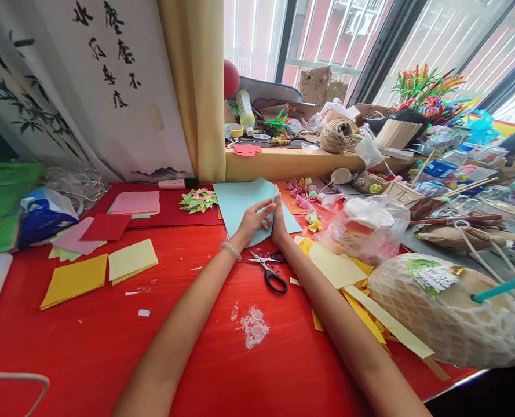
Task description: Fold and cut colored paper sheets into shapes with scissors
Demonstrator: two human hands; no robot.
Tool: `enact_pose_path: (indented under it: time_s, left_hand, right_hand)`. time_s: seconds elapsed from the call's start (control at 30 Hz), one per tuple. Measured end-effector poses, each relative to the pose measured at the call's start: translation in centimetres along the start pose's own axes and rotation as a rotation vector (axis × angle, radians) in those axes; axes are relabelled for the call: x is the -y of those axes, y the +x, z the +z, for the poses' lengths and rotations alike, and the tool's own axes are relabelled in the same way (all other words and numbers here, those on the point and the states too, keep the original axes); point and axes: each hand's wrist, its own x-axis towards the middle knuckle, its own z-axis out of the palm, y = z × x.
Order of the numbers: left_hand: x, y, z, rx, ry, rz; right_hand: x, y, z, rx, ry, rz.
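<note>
At the far middle of the red table, light blue paper (235, 202) lies under and between my two hands. My left hand (257, 220), with a beaded bracelet at the wrist, has its fingers bent against the paper. Opposite it, my right hand (280, 220) stands on edge, fingers together and pointing up, with the paper at its palm. The fingertips of both hands almost meet, and part of the paper's edge is hidden by them. Just below the hands lie black-handled scissors (268, 269), blades apart, touched by neither hand.
Yellow paper squares (73, 281) and pink sheets (134, 202) lie left. A folded green paper flower (198, 200) sits beyond. Yellow strips (361, 307) lie by my right forearm, beside a net-wrapped coconut (444, 307) with a straw. A cluttered sill (278, 157) runs behind.
</note>
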Motion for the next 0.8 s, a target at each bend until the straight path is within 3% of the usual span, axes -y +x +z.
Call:
enact_pose_path:
  time_s: [0.1, 0.2, 0.43, 0.8]
  left_hand:
    - [0.1, 0.1, -0.1, 0.008, -0.011, 0.001]
    - [0.1, 0.1, -0.1, 0.015, -0.019, 0.0]
    - [-0.1, -0.1, 0.0, 0.012, -0.02, -0.002]
    - [-0.3, -0.2, 0.1, -0.003, -0.042, -0.016]
  right_hand:
    - [0.4, -0.4, 0.5, -0.166, -0.023, -0.116]
    - [0.8, -0.7, 0.8, -0.246, -0.044, -0.183]
    - [0.7, -0.6, 0.9, -0.264, -0.001, -0.166]
    - [-0.3, 0.0, -0.4, -0.246, 0.001, -0.297]
